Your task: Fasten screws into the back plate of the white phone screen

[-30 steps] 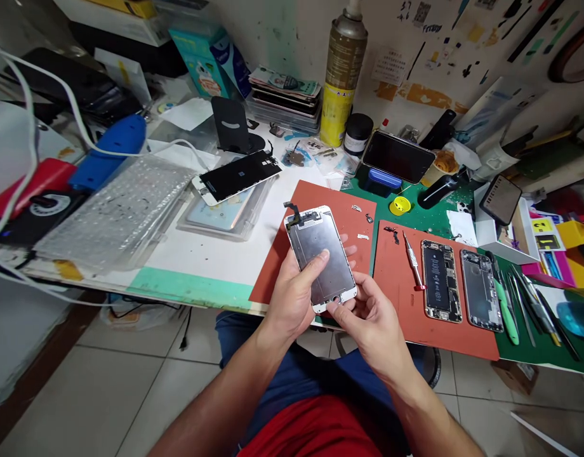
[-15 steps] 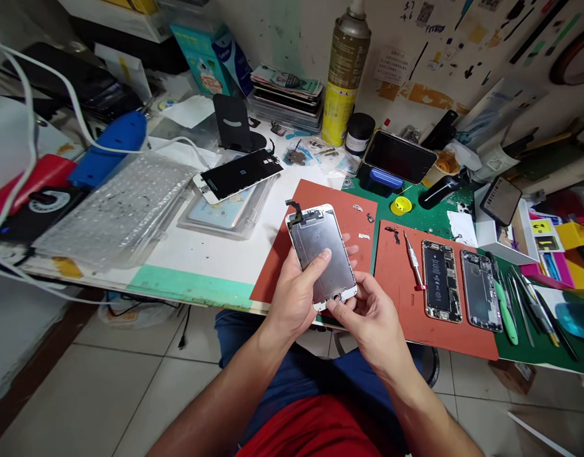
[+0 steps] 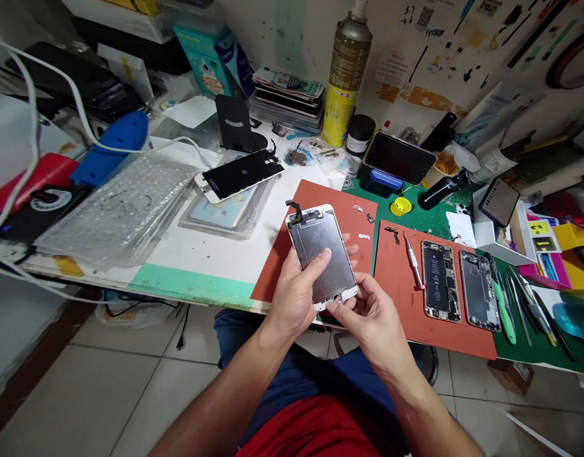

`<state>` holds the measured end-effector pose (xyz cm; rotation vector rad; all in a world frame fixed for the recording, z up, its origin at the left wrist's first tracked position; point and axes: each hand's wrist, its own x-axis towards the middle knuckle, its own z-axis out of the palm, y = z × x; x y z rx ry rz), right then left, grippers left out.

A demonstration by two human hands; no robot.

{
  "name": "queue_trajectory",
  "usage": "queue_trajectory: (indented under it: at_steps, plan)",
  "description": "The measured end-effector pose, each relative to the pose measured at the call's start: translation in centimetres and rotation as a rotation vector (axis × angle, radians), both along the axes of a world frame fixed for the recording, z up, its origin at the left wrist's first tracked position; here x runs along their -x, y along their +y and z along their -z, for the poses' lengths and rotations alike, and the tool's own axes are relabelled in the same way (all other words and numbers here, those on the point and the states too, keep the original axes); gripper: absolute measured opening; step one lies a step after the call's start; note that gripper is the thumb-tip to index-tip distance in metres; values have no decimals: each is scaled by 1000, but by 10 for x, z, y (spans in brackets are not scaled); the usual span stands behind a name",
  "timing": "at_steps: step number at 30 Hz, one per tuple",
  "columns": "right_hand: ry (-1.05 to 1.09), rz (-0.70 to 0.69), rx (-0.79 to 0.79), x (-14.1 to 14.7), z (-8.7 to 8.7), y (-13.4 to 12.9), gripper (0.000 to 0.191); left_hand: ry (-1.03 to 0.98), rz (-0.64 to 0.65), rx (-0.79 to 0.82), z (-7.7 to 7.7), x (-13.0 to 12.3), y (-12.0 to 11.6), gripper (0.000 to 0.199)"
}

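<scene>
The white phone screen (image 3: 322, 257) has hardly moved, held over the orange mat (image 3: 330, 193) with its metal back up, the left hand (image 3: 292, 298) gripping it, thumb on top, and the right hand (image 3: 368, 317) pinching its bottom edge.

A spray can (image 3: 346, 82) and a black jar (image 3: 360, 134) stand at the back of the bench (image 3: 192, 282). On the red mat (image 3: 401, 317), a screwdriver (image 3: 414, 260) lies beside a phone housing (image 3: 440, 281) with a battery and a bare housing (image 3: 480, 291). A loose display (image 3: 239, 174) rests on a clear tray (image 3: 225, 222), near bubble wrap (image 3: 115, 206).
</scene>
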<state>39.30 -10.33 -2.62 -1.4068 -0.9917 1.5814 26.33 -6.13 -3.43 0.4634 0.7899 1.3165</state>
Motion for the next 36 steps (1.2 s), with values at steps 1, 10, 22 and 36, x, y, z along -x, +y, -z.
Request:
queue_trajectory:
  at_steps: [1,10,22,36]
  plan:
    - [-3,2,1,0,0,0,38,-2,3,1,0,0,0,41]
    - [-21,31,14,4,0,0,39,20,-6,-11,-2,-1,0,42]
    - [30,25,42,3,-2,-2,44,10,-5,-11,2,0,-2,39]
    - [22,49,26,5,-1,-2,39,-4,0,-39,2,0,-1,40]
